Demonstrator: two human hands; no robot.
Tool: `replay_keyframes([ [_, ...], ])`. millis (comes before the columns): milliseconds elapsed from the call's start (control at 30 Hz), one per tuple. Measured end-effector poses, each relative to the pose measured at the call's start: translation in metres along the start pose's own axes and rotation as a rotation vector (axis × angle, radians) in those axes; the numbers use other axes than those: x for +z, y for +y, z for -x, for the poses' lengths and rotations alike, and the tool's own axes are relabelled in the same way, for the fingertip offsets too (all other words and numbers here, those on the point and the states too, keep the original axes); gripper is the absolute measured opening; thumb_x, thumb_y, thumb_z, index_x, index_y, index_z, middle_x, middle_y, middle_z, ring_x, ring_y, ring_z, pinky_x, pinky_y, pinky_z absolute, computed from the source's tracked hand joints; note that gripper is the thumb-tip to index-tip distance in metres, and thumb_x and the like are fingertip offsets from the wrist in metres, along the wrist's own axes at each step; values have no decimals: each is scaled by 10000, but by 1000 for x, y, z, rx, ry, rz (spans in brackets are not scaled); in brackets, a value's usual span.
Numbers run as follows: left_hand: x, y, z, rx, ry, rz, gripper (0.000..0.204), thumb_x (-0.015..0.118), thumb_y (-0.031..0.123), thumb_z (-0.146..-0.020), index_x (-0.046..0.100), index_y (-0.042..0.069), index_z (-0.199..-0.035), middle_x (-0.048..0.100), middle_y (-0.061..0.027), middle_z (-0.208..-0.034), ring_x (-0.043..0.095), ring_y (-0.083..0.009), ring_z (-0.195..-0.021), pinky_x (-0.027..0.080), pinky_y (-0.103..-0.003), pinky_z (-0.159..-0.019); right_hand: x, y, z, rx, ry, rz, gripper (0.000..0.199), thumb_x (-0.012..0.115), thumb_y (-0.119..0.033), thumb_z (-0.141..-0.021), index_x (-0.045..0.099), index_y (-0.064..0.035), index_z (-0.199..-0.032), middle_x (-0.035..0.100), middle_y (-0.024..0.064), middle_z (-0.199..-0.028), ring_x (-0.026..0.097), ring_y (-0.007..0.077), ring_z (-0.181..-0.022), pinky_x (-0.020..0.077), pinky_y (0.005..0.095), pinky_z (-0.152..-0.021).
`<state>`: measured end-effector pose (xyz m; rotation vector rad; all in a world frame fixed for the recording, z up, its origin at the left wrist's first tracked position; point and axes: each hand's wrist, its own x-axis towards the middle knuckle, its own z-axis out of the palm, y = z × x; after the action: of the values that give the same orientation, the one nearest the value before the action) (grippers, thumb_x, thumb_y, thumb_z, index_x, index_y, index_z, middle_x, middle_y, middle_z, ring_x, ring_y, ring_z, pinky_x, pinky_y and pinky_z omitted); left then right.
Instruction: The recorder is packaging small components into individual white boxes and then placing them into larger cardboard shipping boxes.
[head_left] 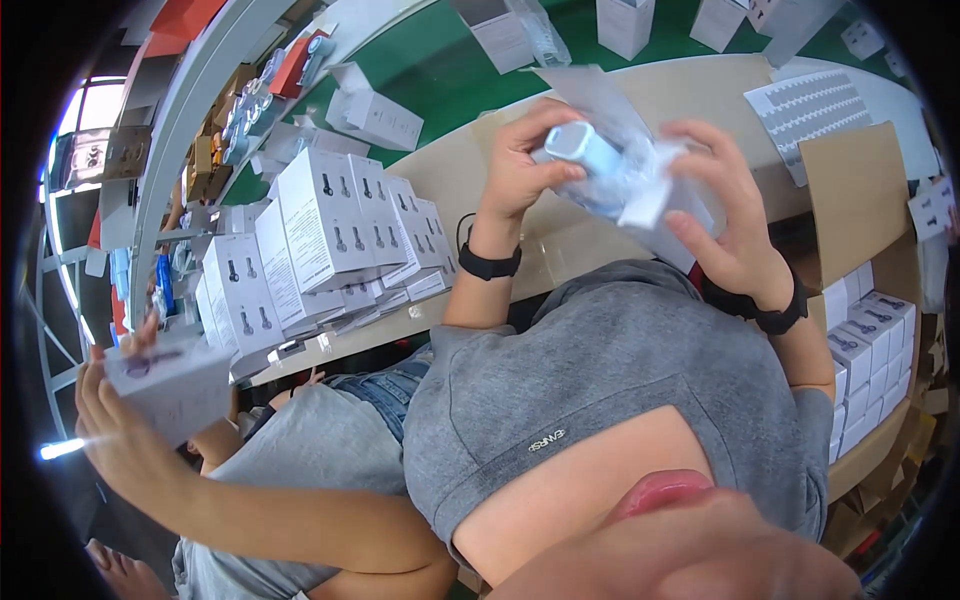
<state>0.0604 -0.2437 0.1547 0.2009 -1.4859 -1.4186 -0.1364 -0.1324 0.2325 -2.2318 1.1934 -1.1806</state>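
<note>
Above the bench, my left hand [530, 158] is closed around a light-blue device [590, 148] with a rounded-square end, partly wrapped in a clear plastic bag [632, 170]. The device lies at the mouth of a white carton [668, 222], whose flap stands up behind it. My right hand [722, 205] curves around the carton's right side, thumb toward me and fingers spread wide, slightly blurred. Its palm side and part of the carton are hidden. Both wrists wear black bands.
Printed white cartons [325, 225] are stacked at left. A co-worker's hand [125, 440] holds another carton [170, 385] there. At right stands a brown box [855, 215] filled with small cartons. Open white cartons [380, 115] stand on the green surface [455, 100], near a sticker sheet [810, 115].
</note>
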Motion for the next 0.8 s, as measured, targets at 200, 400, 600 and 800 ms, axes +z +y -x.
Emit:
replay_keyframes([
  [200,-38,15,-32,130,432,-888,382,774,130,-593,600,7,-910,565,-70,-838,517,-183,-736,426,-275,-658,-23,21,22,169,215,-26,404,488,-54,-815,388,1,-1203,427,152,-1236,436,261,-1128,383,360,-887],
  [400,-123,10,-52,316,665,-1847,438,770,314,-571,622,9,-848,595,-136,-730,531,-311,-668,418,-402,-607,-122,35,83,333,753,329,285,444,-35,-871,447,7,-1153,519,141,-1122,512,217,-1041,448,303,-823],
  [600,-203,-78,-61,84,759,-1866,474,735,353,-605,626,-23,-873,606,-202,-766,567,-341,-725,436,-419,-642,-246,78,250,601,1162,522,306,565,-161,-838,511,7,-1088,594,90,-934,575,112,-771,462,212,-580],
  [800,-236,-63,-58,-419,546,-2340,539,453,587,-743,633,122,-947,580,-157,-973,527,-368,-888,435,-491,-651,-310,114,359,807,38,481,211,546,-206,-794,611,-46,-915,617,123,-768,600,211,-692,461,299,-621],
])
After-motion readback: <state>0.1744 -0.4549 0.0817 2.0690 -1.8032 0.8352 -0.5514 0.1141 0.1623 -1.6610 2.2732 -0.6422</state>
